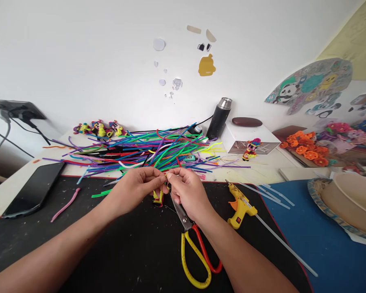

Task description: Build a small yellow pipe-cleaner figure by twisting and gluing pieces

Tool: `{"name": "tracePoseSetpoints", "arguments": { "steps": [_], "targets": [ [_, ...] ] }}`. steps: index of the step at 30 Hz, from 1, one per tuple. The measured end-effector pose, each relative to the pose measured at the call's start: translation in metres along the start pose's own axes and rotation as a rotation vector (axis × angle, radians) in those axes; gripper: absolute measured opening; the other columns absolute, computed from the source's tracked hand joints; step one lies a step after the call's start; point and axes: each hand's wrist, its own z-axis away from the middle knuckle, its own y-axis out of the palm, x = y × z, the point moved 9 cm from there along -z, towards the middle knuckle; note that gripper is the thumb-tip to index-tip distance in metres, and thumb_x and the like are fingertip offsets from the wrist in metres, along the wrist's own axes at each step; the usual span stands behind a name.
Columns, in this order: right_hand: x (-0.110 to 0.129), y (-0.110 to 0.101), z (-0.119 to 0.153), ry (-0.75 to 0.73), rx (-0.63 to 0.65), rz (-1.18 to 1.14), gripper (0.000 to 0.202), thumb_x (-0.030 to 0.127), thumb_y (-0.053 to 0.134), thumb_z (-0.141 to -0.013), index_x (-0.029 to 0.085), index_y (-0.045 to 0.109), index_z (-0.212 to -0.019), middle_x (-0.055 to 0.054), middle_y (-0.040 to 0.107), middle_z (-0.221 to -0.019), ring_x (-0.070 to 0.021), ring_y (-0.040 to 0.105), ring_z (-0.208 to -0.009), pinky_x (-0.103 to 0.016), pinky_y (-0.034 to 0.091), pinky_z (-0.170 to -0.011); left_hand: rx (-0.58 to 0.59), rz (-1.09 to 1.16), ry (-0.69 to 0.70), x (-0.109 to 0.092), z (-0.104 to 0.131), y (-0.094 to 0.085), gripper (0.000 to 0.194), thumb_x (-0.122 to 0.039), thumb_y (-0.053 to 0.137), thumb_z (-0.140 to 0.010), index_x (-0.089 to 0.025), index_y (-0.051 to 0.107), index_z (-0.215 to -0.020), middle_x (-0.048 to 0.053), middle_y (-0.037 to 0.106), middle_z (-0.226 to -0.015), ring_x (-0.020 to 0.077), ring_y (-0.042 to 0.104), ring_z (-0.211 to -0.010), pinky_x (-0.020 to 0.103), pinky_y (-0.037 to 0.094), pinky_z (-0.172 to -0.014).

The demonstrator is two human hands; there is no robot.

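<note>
Both hands meet over the black mat (122, 248), their fingertips pinched close together. My left hand (140, 185) is closed on a small yellow and dark red figure (158, 198), which hangs partly below its fingers. My right hand (187, 191) is also closed, its thumb and forefinger touching the figure's upper part, which the fingers mostly hide. Scissors (186, 223) with one yellow and one red handle lie on the mat beneath my right hand. Behind the hands spreads a pile of coloured pipe cleaners (134, 150).
A yellow glue gun (240, 205) with a clear stick lies right of the scissors. At left are a phone (33, 189) and a pink pipe cleaner (65, 204). A black flask (220, 118), a white box (247, 136) and a small figure (250, 149) stand behind; a bowl (350, 203) is at right.
</note>
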Motion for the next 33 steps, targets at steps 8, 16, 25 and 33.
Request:
{"name": "tracePoseSetpoints", "arguments": {
  "steps": [8,16,25,33],
  "targets": [
    [0.005,0.000,0.000,-0.007,0.021,-0.026,0.028,0.044,0.072,-0.086,0.018,0.062,-0.087,0.012,0.045,-0.048,-0.0062,0.037,-0.036,-0.022,0.028,-0.040,-0.028,-0.046,0.018,-0.007,0.001,-0.007,0.041,-0.058,0.066,-0.093,-0.019,0.073,-0.084,0.005,0.078,-0.079,0.0190,0.067,-0.071,0.028,0.051,-0.069],
    [0.008,0.000,-0.001,-0.021,0.061,-0.106,0.030,0.046,0.077,-0.085,0.019,0.064,-0.088,0.010,0.047,-0.050,-0.0072,0.042,-0.040,-0.022,0.029,-0.043,-0.021,-0.055,0.056,-0.016,0.003,-0.011,0.038,-0.056,0.065,-0.092,-0.020,0.070,-0.081,0.001,0.073,-0.071,0.0176,0.063,-0.068,0.027,0.050,-0.068],
    [0.005,0.005,0.000,0.025,0.089,-0.141,0.035,0.049,0.080,-0.083,0.019,0.063,-0.086,0.010,0.047,-0.053,-0.0073,0.042,-0.042,-0.023,0.030,-0.044,-0.004,-0.045,0.049,-0.016,0.003,-0.008,0.040,-0.057,0.066,-0.091,-0.019,0.071,-0.080,0.003,0.072,-0.072,0.0181,0.062,-0.068,0.028,0.049,-0.067],
    [0.002,0.007,0.000,0.032,0.115,-0.156,0.037,0.050,0.082,-0.082,0.019,0.063,-0.088,0.010,0.048,-0.053,-0.0076,0.043,-0.043,-0.023,0.030,-0.045,-0.013,-0.024,0.040,-0.016,0.003,-0.010,0.038,-0.055,0.065,-0.091,-0.020,0.069,-0.078,0.001,0.070,-0.068,0.0171,0.060,-0.065,0.028,0.048,-0.067]
  ]
}}
